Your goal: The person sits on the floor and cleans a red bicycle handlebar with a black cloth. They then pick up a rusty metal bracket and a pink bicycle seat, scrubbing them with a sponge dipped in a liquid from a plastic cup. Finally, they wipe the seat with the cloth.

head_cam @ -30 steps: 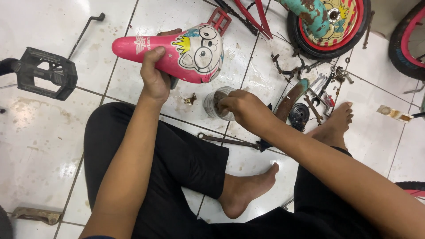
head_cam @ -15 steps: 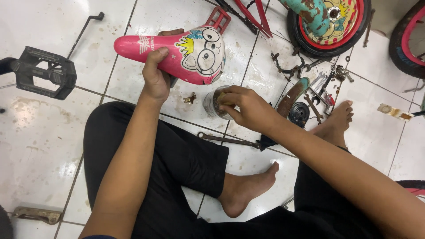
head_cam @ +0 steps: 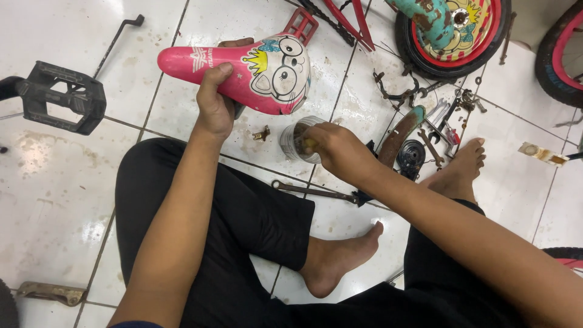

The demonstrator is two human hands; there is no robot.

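The left hand clasped the pink bicycle saddle, nose pointing left, long axis horizontal. It bore a cartoon face. The right hand, fingers pinched, reached into a small jar.

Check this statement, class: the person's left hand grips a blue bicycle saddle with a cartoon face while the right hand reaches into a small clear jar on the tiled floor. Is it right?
Not quite. The head view shows the bicycle saddle with a cartoon face is pink, not blue. The rest holds: the left hand grips it while the right hand reaches into the small clear jar on the tiled floor.
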